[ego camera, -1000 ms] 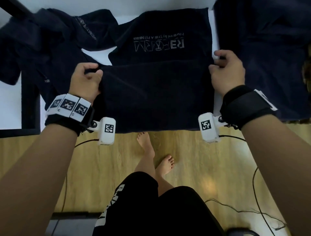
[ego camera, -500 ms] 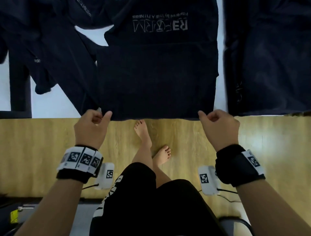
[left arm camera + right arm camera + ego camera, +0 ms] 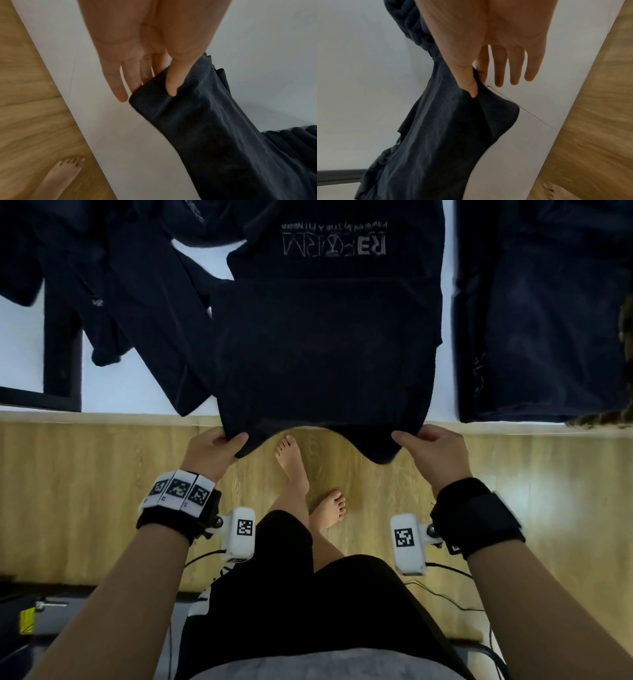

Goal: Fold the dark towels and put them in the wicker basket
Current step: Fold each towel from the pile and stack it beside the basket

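The folded dark towel (image 3: 318, 350) lies on the white surface (image 3: 144, 392), its near edge hanging past the rim. The left hand (image 3: 212, 450) and right hand (image 3: 431, 453) each pinch a near corner, grip narrow, thumb against fingers.

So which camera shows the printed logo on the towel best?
The head view. The logo reads upside down at the far end of the towel, whose near corners both hands pinch. The left wrist and right wrist views show only the pinched corners, with no logo in sight.
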`<control>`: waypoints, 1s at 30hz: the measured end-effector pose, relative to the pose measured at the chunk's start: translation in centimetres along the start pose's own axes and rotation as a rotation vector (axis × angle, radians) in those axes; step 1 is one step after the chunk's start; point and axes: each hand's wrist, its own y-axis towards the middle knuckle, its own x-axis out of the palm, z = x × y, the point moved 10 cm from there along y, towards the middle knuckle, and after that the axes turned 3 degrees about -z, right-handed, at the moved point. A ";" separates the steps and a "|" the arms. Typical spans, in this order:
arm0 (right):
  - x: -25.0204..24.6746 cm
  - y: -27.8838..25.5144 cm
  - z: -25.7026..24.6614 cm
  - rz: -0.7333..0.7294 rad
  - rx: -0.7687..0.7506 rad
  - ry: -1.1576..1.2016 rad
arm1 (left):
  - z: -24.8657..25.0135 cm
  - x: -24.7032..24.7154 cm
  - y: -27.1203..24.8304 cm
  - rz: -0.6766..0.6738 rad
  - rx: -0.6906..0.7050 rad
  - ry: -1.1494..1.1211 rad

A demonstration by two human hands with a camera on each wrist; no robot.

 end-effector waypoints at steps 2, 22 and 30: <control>-0.4 -0.7 -0.9 0.011 0.019 0.064 | 0.5 -1.1 -0.6 0.040 -0.023 0.027; -5.6 2.7 -20.9 -0.040 -0.107 0.740 | 21.8 -5.6 0.7 -0.028 0.330 -0.546; -5.5 8.0 -25.9 0.086 -0.203 0.486 | 28.7 -6.3 9.4 0.221 0.401 -0.189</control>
